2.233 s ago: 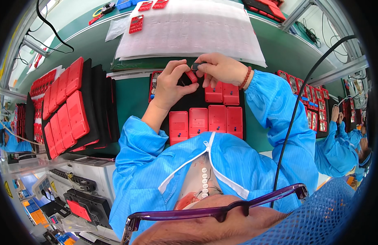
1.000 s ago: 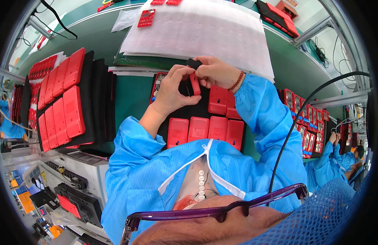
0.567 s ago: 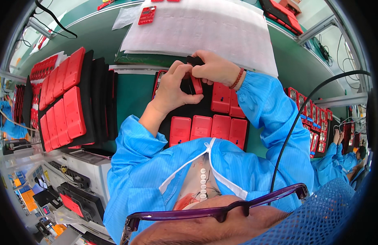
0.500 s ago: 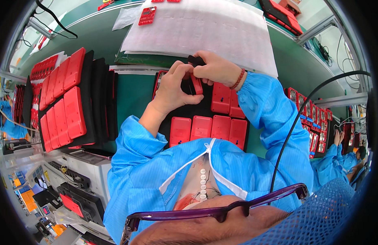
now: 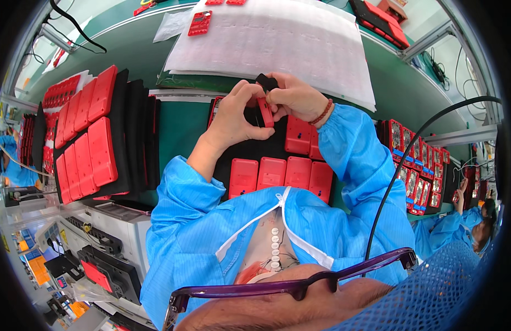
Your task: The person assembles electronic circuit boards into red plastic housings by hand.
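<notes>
My left hand (image 5: 233, 118) grips a small red plastic case (image 5: 266, 112) edge-on, thumb at its lower end and fingers round its upper end; a dark side faces the palm. My right hand (image 5: 297, 98) is closed at the case's upper right. Between its thumb and fingers a short black piece (image 5: 266, 83) sticks out to the left; its kind is unclear. Below both hands lies a black foam tray (image 5: 250, 150) carrying several red cases (image 5: 272, 173) in rows. Part of the tray is hidden by my arms and chest.
Stacked black trays with red cases (image 5: 101, 151) stand at the left. White foam sheeting (image 5: 266, 41) covers the bench beyond, with a red part (image 5: 199, 23) on it. More filled red cases (image 5: 415, 187) lie right, near a co-worker's blue sleeve (image 5: 448, 229). A black cable (image 5: 399, 165) arcs at the right.
My right hand has shifted slightly and its wrist is a little lower, with the sleeve drawn in to the left. My left hand holds the case almost unmoved. The co-worker's hands have moved.
</notes>
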`<act>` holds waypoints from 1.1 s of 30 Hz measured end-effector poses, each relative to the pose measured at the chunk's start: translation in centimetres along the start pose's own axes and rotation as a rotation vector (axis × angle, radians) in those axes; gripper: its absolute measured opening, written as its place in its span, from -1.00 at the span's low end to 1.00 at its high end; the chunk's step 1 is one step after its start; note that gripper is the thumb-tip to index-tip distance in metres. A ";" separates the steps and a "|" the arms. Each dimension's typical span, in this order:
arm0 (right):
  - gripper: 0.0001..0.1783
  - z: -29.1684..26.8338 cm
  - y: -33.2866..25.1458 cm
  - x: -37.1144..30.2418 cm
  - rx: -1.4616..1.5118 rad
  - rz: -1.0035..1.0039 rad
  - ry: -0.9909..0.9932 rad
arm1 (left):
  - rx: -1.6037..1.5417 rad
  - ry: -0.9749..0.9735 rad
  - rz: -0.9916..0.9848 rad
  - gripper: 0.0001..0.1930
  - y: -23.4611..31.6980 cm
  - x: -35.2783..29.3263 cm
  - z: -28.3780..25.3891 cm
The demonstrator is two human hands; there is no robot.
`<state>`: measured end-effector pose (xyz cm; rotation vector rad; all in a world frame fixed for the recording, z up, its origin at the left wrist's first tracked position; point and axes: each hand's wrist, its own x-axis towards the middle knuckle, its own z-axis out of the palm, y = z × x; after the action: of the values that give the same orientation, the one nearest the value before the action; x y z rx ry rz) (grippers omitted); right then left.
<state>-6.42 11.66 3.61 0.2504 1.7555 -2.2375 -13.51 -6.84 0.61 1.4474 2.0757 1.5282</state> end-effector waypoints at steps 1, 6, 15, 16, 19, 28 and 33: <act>-0.64 0.0 0.1 0.0 0.001 -0.012 0.000 | 0.004 -0.015 -0.014 -0.33 0.1 0.1 -0.1; -0.69 0.1 -0.4 -1.6 -0.020 -0.064 0.079 | 0.007 -0.029 -0.030 -0.33 0.6 0.4 -0.1; -0.67 3.4 -4.8 -5.0 -0.985 0.077 0.186 | 0.056 0.032 -0.018 -0.35 0.9 0.3 0.3; -0.67 2.9 -4.4 -4.7 -0.989 0.078 0.192 | 0.075 0.036 -0.021 -0.35 1.0 0.3 0.4; -0.65 2.0 -3.3 -3.6 -1.300 -0.215 0.193 | 0.100 0.043 -0.016 -0.36 1.4 0.3 0.7; -0.66 3.3 -6.7 -2.2 -1.503 0.171 -0.053 | 0.120 0.076 -0.014 -0.40 1.6 0.0 1.3; -0.70 3.5 -8.0 -0.5 -1.649 0.409 -0.191 | 0.153 0.121 0.044 -0.43 2.5 0.3 2.2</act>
<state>-8.41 10.03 11.96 -0.0067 2.4275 -0.1241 -10.83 -5.20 1.72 1.4955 2.2908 1.5386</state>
